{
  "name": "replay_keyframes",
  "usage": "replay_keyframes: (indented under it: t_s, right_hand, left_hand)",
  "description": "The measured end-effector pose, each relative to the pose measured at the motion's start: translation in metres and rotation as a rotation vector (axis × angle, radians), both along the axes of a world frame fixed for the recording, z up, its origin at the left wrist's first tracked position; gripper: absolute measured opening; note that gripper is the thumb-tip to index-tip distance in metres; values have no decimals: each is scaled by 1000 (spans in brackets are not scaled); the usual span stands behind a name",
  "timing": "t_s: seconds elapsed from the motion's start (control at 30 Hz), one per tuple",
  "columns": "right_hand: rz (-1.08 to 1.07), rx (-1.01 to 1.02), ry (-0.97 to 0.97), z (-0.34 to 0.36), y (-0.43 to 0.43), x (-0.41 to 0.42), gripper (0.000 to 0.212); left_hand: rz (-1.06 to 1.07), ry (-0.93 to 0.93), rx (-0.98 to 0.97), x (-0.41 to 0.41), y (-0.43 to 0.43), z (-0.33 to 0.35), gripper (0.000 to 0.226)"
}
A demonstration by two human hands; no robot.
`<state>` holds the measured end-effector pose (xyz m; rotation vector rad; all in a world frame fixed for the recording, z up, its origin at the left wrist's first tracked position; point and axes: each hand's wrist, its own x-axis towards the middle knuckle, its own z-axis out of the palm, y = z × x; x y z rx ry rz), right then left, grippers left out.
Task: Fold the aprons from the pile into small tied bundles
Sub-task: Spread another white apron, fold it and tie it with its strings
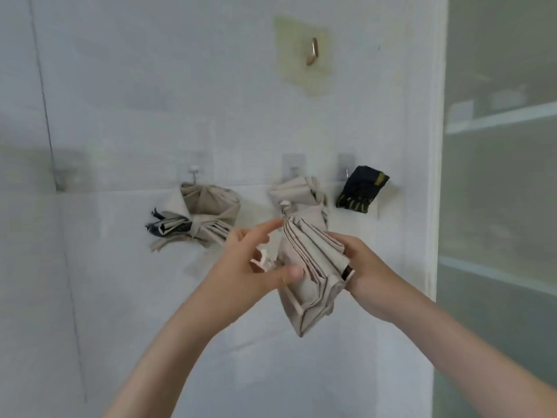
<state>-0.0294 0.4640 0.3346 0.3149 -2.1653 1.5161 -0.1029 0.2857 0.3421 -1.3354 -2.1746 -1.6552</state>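
Observation:
A folded beige apron [307, 267] hangs from the middle wall hook [293, 170], its pleated lower part pulled toward me. My right hand [366, 267] grips its right edge, fingers wrapped behind the cloth. My left hand [256, 260] is at its left side: the thumb presses the fabric, the index finger stretches toward the knot, and a pale strap end [263, 257] shows between the fingers. A tied beige bundle with a dark patterned edge [199, 218] hangs from the left hook [194, 171]. A small dark bundle with yellow markings [361, 188] hangs on the right hook.
All of it hangs on a white tiled wall [150, 101]. A brass hook [313, 51] on a yellowed patch sits higher up. The wall ends at a corner on the right, beside a frosted glass panel [497, 176].

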Motion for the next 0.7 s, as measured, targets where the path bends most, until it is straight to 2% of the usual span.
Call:
replay_keyframes:
  t_s: [0.07,0.1,0.13,0.2,0.23,0.3,0.37,0.4,0.43,0.47,0.6,0.7]
  right_hand:
    - [103,0,49,27,7,10,47]
    - [117,15,71,36,11,11,53]
    - [120,74,87,49,16,10,51]
    - [114,216,113,79,25,4,20]
    - [101,255,117,97,31,0,12]
    - [115,296,131,133,36,-4,12]
    - [170,365,142,161,40,-11,32]
    - [197,398,125,174,40,-15,35]
    - [202,436,96,181,40,-20,31]
    - [220,467,82,190,39,-28,26]
    - [330,543,65,202,26,-55,29]
    - [408,527,38,196,8,-75,23]
  left_hand:
    - [-79,-24,37,0,9,25,55]
    - [-113,-43,48,-1,13,31,54]
    - [-128,-55,78,0,19,39,52]
    - [-75,-48,172,3,33,56,39]
    - [-25,-24,228,4,40,68,32]
    - [62,20,310,8,49,92,20]
    - [154,39,361,9,53,113,13]
    - [192,42,388,10,52,124,12]
    - [211,31,407,10,49,129,11]
    - [229,29,424,9,45,136,13]
    - [314,12,412,4,23,144,35]
    - [353,-41,398,-3,0,142,40]
